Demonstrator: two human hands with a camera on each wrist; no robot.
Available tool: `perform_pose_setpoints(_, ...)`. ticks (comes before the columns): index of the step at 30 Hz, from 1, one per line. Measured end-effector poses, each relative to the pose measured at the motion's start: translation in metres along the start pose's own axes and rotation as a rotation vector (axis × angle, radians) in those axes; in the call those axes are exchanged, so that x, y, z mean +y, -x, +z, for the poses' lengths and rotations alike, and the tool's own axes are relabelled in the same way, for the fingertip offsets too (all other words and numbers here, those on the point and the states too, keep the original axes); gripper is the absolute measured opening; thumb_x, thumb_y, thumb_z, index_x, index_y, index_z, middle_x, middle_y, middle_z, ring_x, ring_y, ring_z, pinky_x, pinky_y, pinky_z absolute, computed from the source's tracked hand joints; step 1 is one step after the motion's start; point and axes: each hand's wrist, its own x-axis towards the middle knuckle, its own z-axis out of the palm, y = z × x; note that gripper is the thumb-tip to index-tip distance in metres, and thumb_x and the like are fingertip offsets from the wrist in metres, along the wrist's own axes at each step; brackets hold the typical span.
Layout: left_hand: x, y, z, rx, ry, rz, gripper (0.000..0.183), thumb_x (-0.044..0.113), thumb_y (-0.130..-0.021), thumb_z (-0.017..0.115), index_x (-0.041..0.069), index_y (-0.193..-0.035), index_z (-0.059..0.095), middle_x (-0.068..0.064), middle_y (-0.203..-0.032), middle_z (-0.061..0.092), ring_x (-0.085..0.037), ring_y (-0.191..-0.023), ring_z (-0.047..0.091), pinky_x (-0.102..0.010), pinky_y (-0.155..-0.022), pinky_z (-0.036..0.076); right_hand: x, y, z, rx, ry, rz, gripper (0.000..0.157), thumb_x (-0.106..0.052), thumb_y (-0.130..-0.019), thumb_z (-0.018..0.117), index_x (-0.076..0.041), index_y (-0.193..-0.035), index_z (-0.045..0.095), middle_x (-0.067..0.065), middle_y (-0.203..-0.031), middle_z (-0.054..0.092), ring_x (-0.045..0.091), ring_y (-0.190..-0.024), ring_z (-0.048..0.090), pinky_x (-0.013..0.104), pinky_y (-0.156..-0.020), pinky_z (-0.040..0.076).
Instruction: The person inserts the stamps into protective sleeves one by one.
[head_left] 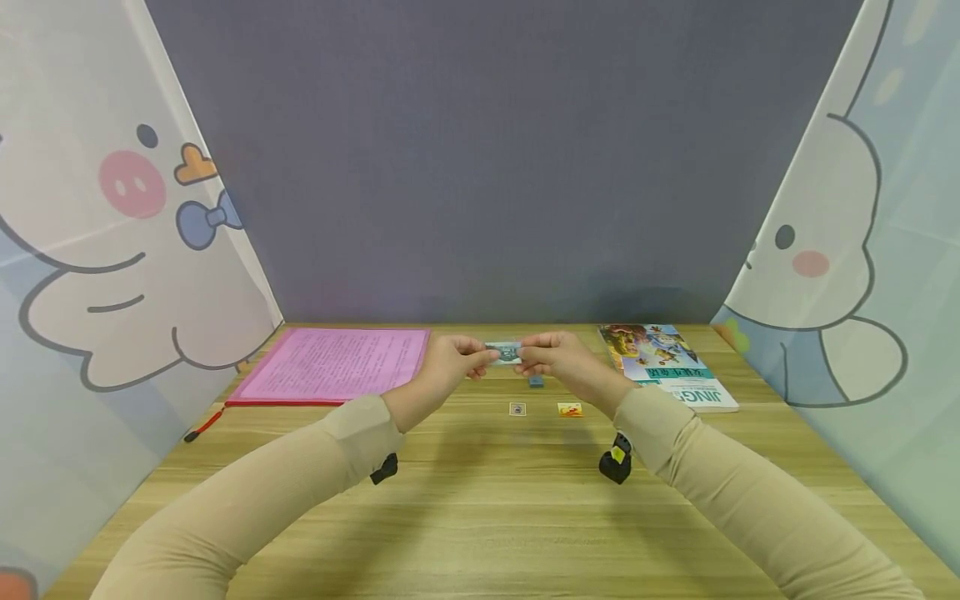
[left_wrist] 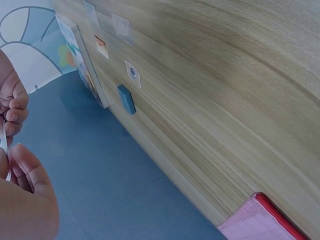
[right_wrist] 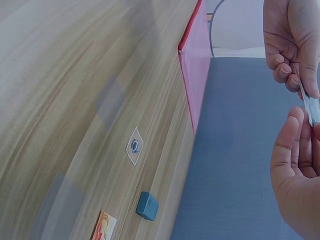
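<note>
Above the table, both hands pinch a small flat greenish picture piece, stamp-like with a pale edge (head_left: 503, 353), in front of the grey back panel. My left hand (head_left: 451, 362) grips its left end between thumb and fingers. At its right end, my right hand (head_left: 567, 362) pinches it the same way. In the right wrist view the piece (right_wrist: 313, 111) appears edge-on as a thin strip. Below the hands lie a blue block like an eraser (head_left: 536, 381), a small pale stamp-like piece with a round motif (head_left: 517, 409) and a red-yellow one (head_left: 570, 409).
Two faint see-through rectangles (right_wrist: 109, 100) lie on the wooden table (head_left: 480, 533) nearer me. A pink printed sheet or folder with a red edge (head_left: 337, 362) is at the left. A colourful book (head_left: 663, 362) lies at the right. Cartoon-printed panels (head_left: 817, 250) stand at both sides.
</note>
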Motion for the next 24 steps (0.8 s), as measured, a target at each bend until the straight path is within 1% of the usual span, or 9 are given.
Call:
perform_pose_setpoints(4, -0.0010, -0.0009, 0.0004, -0.003, 0.008, 0.010, 0.018, 0.015, -0.086, 0.074, -0.003, -0.084, 0.071, -0.002, -0.067, 0.066, -0.010, -0.058, 0.060, -0.027, -0.061, 0.058, 0.0004, 0.0005, 0.0000, 0.013, 0.013, -0.003, 0.024, -0.010, -0.098, 0.057, 0.006, -0.115, 0.059, 0.011, -0.096, 0.068, 0.022, -0.090, 0.067, 0.029, -0.082, 0.058)
perform_pose_setpoints(8, -0.0017, -0.0015, -0.0001, 0.001, 0.027, 0.001, 0.018, 0.015, -0.086, 0.075, -0.003, -0.088, 0.071, -0.007, -0.073, 0.070, -0.011, -0.059, 0.062, -0.031, -0.065, 0.060, 0.0004, 0.0012, -0.0001, 0.035, 0.022, -0.010, 0.026, -0.011, -0.098, 0.057, 0.006, -0.117, 0.059, 0.010, -0.096, 0.068, 0.020, -0.089, 0.067, 0.043, -0.095, 0.054)
perform_pose_setpoints(11, -0.0021, -0.0016, -0.0016, 0.007, 0.029, -0.006, 0.018, 0.015, -0.086, 0.074, -0.002, -0.093, 0.072, -0.014, -0.082, 0.072, -0.013, -0.061, 0.065, -0.032, -0.068, 0.061, 0.0008, 0.0004, -0.0004, 0.059, 0.017, -0.014, 0.027, -0.011, -0.097, 0.058, 0.006, -0.119, 0.058, 0.013, -0.100, 0.068, 0.016, -0.085, 0.066, 0.050, -0.101, 0.050)
perform_pose_setpoints(13, -0.0023, -0.0011, -0.0027, 0.008, 0.023, -0.007, 0.018, 0.015, -0.086, 0.074, -0.001, -0.095, 0.073, -0.015, -0.085, 0.073, -0.016, -0.064, 0.067, -0.033, -0.069, 0.061, 0.0008, -0.0004, -0.0007, 0.073, 0.015, -0.016, 0.028, -0.011, -0.097, 0.058, 0.006, -0.119, 0.059, 0.013, -0.099, 0.068, 0.014, -0.083, 0.066, 0.049, -0.100, 0.050)
perform_pose_setpoints(14, -0.0027, -0.0011, -0.0032, 0.010, 0.022, -0.004, 0.018, 0.015, -0.086, 0.074, 0.000, -0.095, 0.073, -0.015, -0.086, 0.073, -0.018, -0.066, 0.068, -0.032, -0.068, 0.061, 0.0008, -0.0006, -0.0010, 0.077, 0.019, -0.018, 0.028, -0.011, -0.097, 0.058, 0.006, -0.119, 0.059, 0.011, -0.098, 0.068, 0.013, -0.083, 0.066, 0.046, -0.098, 0.052)
perform_pose_setpoints(16, -0.0034, -0.0005, -0.0041, 0.011, 0.023, -0.003, 0.018, 0.015, -0.086, 0.074, 0.001, -0.096, 0.073, -0.013, -0.087, 0.074, -0.018, -0.066, 0.068, -0.031, -0.068, 0.061, 0.0006, -0.0002, -0.0020, 0.081, 0.023, -0.023, 0.029, -0.012, -0.097, 0.059, 0.007, -0.119, 0.059, 0.008, -0.095, 0.068, 0.012, -0.082, 0.066, 0.044, -0.096, 0.053)
perform_pose_setpoints(18, -0.0041, 0.0000, -0.0046, 0.013, 0.026, 0.003, 0.017, 0.014, -0.086, 0.074, 0.001, -0.096, 0.073, -0.013, -0.087, 0.074, -0.020, -0.069, 0.070, -0.029, -0.067, 0.061, 0.0007, 0.0004, -0.0026, 0.081, 0.026, -0.025, 0.029, -0.012, -0.097, 0.059, 0.007, -0.119, 0.058, 0.003, -0.092, 0.068, 0.012, -0.082, 0.066, 0.041, -0.094, 0.055)
perform_pose_setpoints(21, -0.0045, 0.0005, -0.0045, 0.018, 0.041, 0.000, 0.016, 0.013, -0.086, 0.074, 0.001, -0.096, 0.073, -0.014, -0.089, 0.075, -0.017, -0.066, 0.070, -0.027, -0.065, 0.060, 0.0017, 0.0008, -0.0035, 0.081, 0.024, -0.024, 0.028, -0.012, -0.097, 0.059, 0.007, -0.118, 0.059, 0.003, -0.091, 0.067, 0.013, -0.083, 0.066, 0.041, -0.095, 0.054)
perform_pose_setpoints(24, -0.0038, 0.0014, -0.0037, 0.022, 0.058, -0.003, 0.015, 0.011, -0.086, 0.074, 0.000, -0.096, 0.073, -0.015, -0.088, 0.075, -0.016, -0.066, 0.070, -0.029, -0.066, 0.061, 0.0025, 0.0000, -0.0040, 0.078, 0.023, -0.019, 0.027, -0.012, -0.097, 0.059, 0.006, -0.117, 0.059, 0.002, -0.091, 0.067, 0.015, -0.085, 0.066, 0.039, -0.093, 0.056)
